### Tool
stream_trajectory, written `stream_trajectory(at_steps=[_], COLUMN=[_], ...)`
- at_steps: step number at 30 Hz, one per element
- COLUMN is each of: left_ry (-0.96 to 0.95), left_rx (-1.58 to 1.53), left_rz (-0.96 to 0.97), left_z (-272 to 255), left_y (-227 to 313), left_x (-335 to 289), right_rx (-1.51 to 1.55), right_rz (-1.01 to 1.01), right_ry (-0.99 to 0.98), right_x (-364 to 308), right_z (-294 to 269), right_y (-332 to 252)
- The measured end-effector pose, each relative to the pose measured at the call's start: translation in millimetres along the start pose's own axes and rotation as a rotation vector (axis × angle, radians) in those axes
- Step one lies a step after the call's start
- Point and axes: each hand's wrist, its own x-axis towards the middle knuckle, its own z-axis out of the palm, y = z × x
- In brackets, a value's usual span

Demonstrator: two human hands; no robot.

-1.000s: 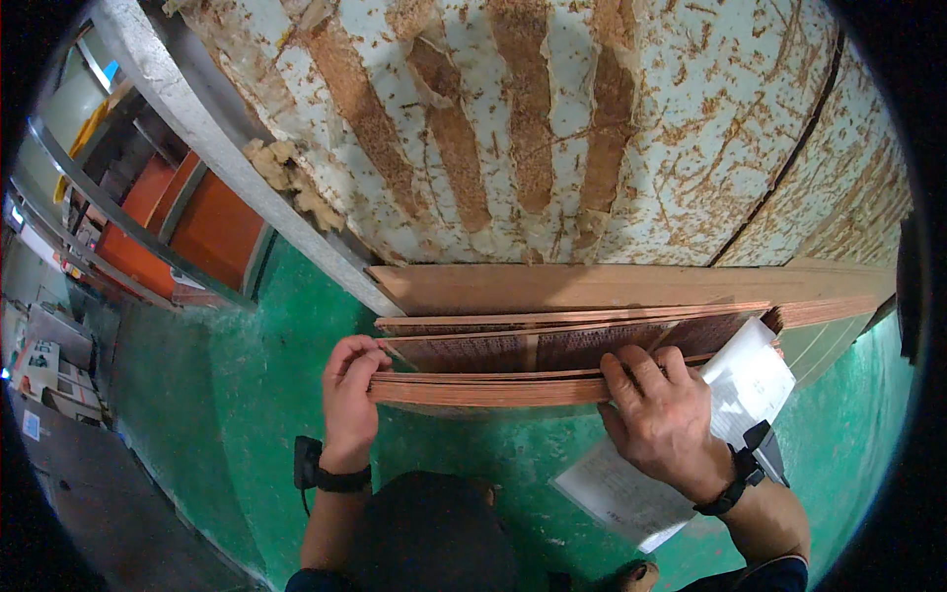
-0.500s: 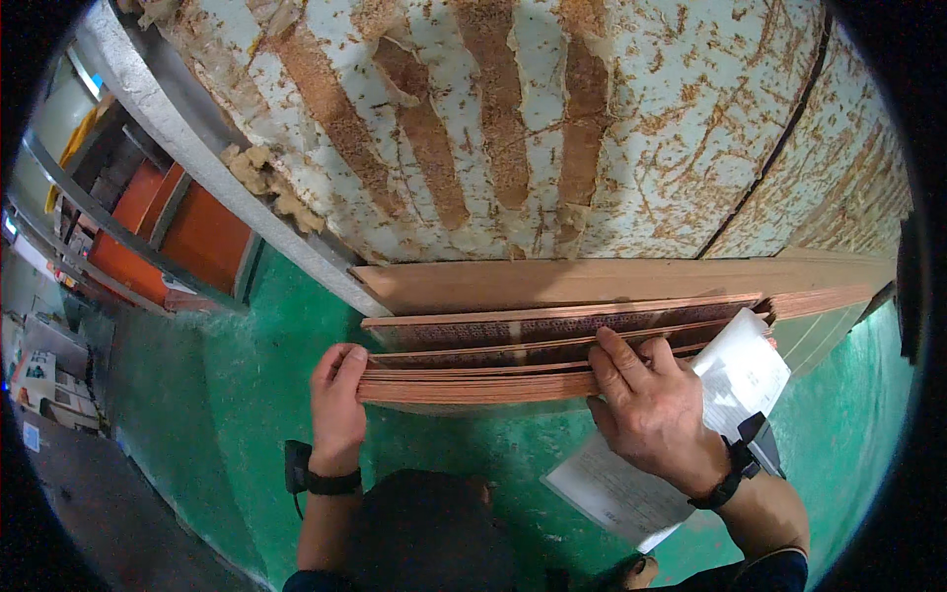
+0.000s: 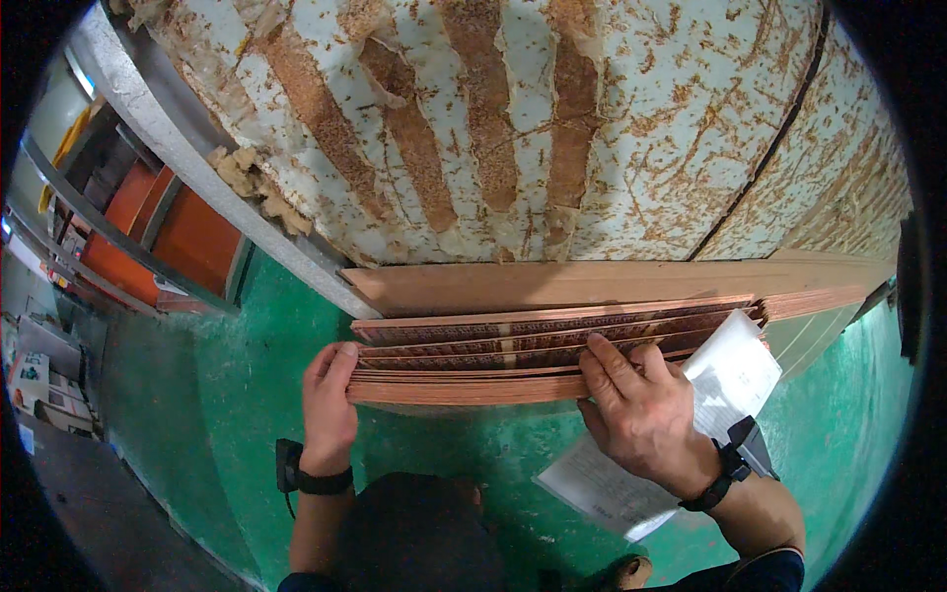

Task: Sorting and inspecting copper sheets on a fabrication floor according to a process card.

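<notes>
Several thin copper-coloured panels (image 3: pixel 444 392) stand on edge side by side, the nearest pressed into a tight bundle. Behind that bundle, narrow gaps part a few panels (image 3: pixel 424 333) whose faces carry a fine dark pattern. My left hand (image 3: pixel 330 400) grips the bundle's left end, thumb on top. Toward the right, my right hand (image 3: pixel 641 409) holds the top edges, with its fingers reaching over into the gaps and its thumb on the near side. A printed white sheet (image 3: pixel 735 365) passes beneath the right hand; whether that hand grips it is hidden.
A brown cardboard strip (image 3: pixel 552 284) lies behind the panels, against a worn, rust-marked pale surface (image 3: pixel 671 128). A grey metal post (image 3: pixel 227 168) slants at left. Further off is an orange-and-grey rack (image 3: pixel 197 237). The floor (image 3: pixel 247 414) is green.
Another panel behind the near bundle now stands apart, so more patterned faces and gaps show. Both hands keep their grip; the whole view has shifted slightly.
</notes>
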Motion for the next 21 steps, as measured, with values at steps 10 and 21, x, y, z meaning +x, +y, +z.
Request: stream_trajectory(at_steps=[10, 21], left_ry=[-0.072, 0.052], left_rx=[-0.035, -0.083], left_rz=[-0.03, 0.087], left_z=[-27, -4], left_y=[-27, -11], left_x=[9, 6], right_rx=[0.026, 0.016], right_rz=[0.092, 0.038], right_ry=[-0.076, -0.02], right_x=[4, 8], right_z=[-8, -6], right_y=[-7, -6])
